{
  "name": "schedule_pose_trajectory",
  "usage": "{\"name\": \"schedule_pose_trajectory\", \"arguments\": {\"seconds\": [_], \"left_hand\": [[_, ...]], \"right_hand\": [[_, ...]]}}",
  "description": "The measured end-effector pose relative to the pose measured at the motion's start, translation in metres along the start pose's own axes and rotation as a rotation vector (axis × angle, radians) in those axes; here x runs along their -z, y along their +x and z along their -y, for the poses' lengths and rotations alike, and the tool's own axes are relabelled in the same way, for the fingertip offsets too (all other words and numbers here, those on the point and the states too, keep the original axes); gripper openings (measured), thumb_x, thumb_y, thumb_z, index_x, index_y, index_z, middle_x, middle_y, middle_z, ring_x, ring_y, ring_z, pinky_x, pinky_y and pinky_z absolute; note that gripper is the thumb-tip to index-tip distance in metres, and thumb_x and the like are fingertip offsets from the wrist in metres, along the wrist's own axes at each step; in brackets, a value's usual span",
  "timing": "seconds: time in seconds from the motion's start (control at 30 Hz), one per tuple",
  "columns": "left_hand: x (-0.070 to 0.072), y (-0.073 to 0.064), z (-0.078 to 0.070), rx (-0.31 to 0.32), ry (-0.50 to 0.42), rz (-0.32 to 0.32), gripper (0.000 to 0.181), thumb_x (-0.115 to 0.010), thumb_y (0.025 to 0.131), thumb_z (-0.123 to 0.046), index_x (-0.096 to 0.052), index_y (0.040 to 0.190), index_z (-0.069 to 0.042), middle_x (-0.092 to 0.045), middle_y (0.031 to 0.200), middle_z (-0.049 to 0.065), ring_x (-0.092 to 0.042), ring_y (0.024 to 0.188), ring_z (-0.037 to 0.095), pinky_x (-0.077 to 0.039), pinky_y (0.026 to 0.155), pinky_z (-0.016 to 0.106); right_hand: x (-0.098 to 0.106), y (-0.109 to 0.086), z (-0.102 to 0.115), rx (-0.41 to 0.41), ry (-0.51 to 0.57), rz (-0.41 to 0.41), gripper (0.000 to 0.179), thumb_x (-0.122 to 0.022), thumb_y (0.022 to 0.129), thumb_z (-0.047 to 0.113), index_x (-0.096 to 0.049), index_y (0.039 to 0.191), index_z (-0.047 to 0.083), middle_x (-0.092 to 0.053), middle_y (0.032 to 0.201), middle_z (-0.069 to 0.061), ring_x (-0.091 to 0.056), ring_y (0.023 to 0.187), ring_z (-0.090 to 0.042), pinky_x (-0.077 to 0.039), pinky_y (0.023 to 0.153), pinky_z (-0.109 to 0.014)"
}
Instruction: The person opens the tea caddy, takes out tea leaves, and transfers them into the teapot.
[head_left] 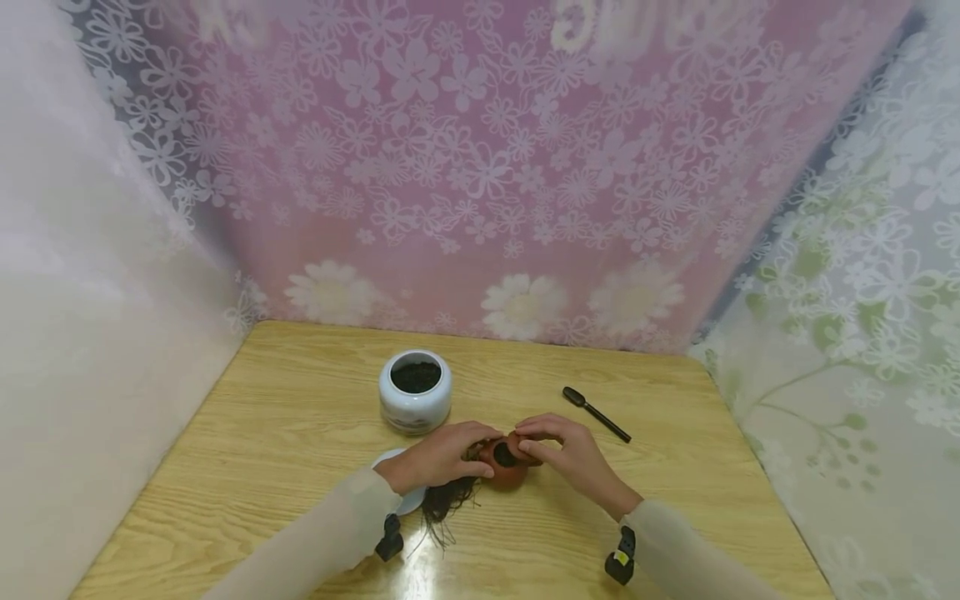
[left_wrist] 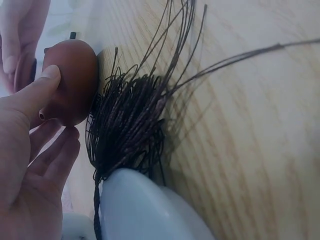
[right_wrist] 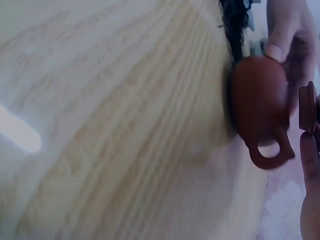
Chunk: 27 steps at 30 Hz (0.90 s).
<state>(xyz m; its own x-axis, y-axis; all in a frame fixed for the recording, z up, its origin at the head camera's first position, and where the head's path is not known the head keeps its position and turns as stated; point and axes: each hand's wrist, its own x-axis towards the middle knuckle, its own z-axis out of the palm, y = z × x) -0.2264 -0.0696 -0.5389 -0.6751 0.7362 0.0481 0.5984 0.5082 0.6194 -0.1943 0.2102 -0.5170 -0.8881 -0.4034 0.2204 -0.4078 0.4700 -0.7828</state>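
Fingers [left_wrist: 35,92] of my left hand [head_left: 438,460] are curling round one small brown teapot [head_left: 504,463], with the thumb pressing on its round side. I am seeing the teapot sitting on the table, in the middle near the front edge, between my two hands. My right hand [head_left: 572,450] is coming at the pot from the other side, and its fingers are pinching one little brown lid [right_wrist: 308,107] just beside the pot. In the right wrist view the pot's loop handle is pointing down and the lid is a bit apart from the pot's body.

Going from left to right, I am counting one white lid [head_left: 411,498] lying flat under my left wrist, and one bunch of dark strings [head_left: 448,500] spreading out next to it and touching the teapot. Behind them one white jar [head_left: 415,391] is standing open with something dark inside. Then come the teapot and its lid. To the right, well apart, one black scoop [head_left: 596,413] is lying slanted on the wood.

Two pale sleeves are covering my arms, and one black wrist camera is hanging under each.

One light wooden table [head_left: 285,417] is holding it all. Around it, a pink flower curtain is hanging at the back, a plain pale one on the left, and a white and green flower one on the right.
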Motion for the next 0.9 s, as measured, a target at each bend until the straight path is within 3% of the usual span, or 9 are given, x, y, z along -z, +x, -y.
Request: {"name": "schedule_pose_trajectory", "arguments": {"seconds": [0.4, 0.7, 0.9], "left_hand": [[-0.001, 0.000, 0.000, -0.015, -0.020, -0.008, 0.054, -0.075, 0.105, -0.036, -0.061, 0.156, -0.022, -0.067, 0.148, -0.004, -0.065, 0.133, 0.012, -0.057, 0.107, 0.033], [-0.001, 0.000, 0.003, -0.009, -0.020, -0.026, 0.057, -0.076, 0.104, -0.040, -0.062, 0.155, -0.020, -0.070, 0.145, -0.004, -0.066, 0.128, 0.010, -0.058, 0.103, 0.030], [-0.001, 0.000, 0.004, -0.001, -0.018, -0.022, 0.059, -0.076, 0.104, -0.040, -0.061, 0.156, -0.018, -0.070, 0.146, -0.002, -0.067, 0.129, 0.011, -0.058, 0.104, 0.031]], "right_hand": [[-0.024, 0.003, -0.004, 0.002, 0.042, 0.024, 0.025, -0.078, 0.103, 0.023, -0.082, 0.127, 0.017, -0.076, 0.132, -0.005, -0.073, 0.120, -0.026, -0.065, 0.095, -0.031], [-0.029, 0.003, 0.000, 0.003, -0.084, -0.010, 0.024, -0.080, 0.101, 0.024, -0.083, 0.125, 0.020, -0.076, 0.134, -0.002, -0.072, 0.124, -0.029, -0.066, 0.093, -0.032], [-0.030, 0.003, 0.001, 0.027, -0.139, -0.021, 0.025, -0.081, 0.101, 0.025, -0.083, 0.125, 0.021, -0.077, 0.132, 0.000, -0.071, 0.123, -0.026, -0.067, 0.095, -0.039]]}}
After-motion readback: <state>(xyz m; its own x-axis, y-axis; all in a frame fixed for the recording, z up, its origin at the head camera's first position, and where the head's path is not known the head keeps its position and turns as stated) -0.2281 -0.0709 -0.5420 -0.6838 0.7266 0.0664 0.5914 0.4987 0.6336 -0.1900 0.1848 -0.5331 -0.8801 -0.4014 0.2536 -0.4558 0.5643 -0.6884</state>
